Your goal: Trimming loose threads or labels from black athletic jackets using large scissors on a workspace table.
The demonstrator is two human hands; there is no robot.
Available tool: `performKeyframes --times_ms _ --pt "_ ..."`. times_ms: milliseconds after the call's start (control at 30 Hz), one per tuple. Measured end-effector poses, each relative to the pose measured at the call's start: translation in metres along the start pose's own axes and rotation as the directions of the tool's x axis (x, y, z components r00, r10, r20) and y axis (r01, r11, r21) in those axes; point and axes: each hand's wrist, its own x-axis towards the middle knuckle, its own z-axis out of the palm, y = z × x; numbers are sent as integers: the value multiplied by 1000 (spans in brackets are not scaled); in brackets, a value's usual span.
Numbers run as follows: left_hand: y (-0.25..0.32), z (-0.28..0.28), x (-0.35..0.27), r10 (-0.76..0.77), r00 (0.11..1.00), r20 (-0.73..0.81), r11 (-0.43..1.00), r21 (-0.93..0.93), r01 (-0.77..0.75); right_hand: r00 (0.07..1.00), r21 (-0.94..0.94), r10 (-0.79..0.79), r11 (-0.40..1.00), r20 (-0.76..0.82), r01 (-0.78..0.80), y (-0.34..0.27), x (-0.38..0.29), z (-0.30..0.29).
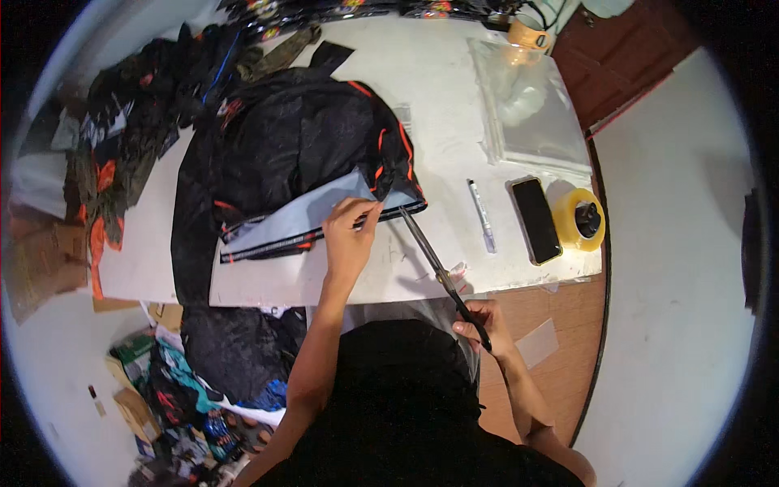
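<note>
A black garment with orange piping lies on the white table, its light grey-blue inside showing near the hem. My left hand is at the hem, thumb and fingertips together on what looks like a small bit of the edge; the pinched part is too small to make out. My right hand holds long metal scissors with black handles, below the table's front edge. The blades look nearly closed, and their tips touch or lie just over the hem, to the right of my left fingertips.
Right of the garment lie a marker pen, a smartphone and a roll of tape. Clear plastic bags and an orange mug are behind them. Dark clothes pile up at left; more clothing lies below the table.
</note>
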Motion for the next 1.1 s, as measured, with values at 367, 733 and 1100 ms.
performKeyframes --times_ms 367,733,1100 --pt "15 -24 -30 35 999 16 982 185 -37 987 -39 69 997 147 -64 -5 22 1" --pt "9 -21 -38 21 1000 8 998 61 -21 988 141 19 989 156 -41 -6 34 5" --pt "13 -26 -43 11 1000 28 998 64 -13 997 123 72 990 31 -75 -13 32 13"
